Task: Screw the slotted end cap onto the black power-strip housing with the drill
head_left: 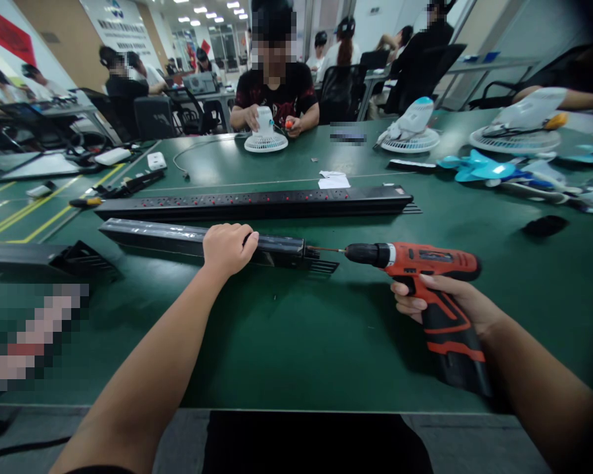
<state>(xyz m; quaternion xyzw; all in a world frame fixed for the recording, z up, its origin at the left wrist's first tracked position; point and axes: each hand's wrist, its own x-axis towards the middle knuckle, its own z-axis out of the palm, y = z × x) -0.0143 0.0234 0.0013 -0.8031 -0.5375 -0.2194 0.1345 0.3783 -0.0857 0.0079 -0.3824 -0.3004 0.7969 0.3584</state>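
My left hand (228, 250) is wrapped over a long black metal bar (158, 236) that lies on the green table. My right hand (445, 296) grips the handle of an orange and black cordless drill (427, 258). The drill points left, and its long thin bit (329, 249) reaches the bar's right end. Whether the tip sits in a screw there is too small to tell. Thin black prongs (325, 266) stick out below that end. Just behind lies a long black power strip (257, 203) with a row of red spots.
A person (277, 85) across the green table (296, 355) handles a white fan (265, 135). More fan parts (408, 131) and blue fan blades (479, 168) lie at the right. A screwdriver (85, 203) and another black bar (20, 258) are at the left.
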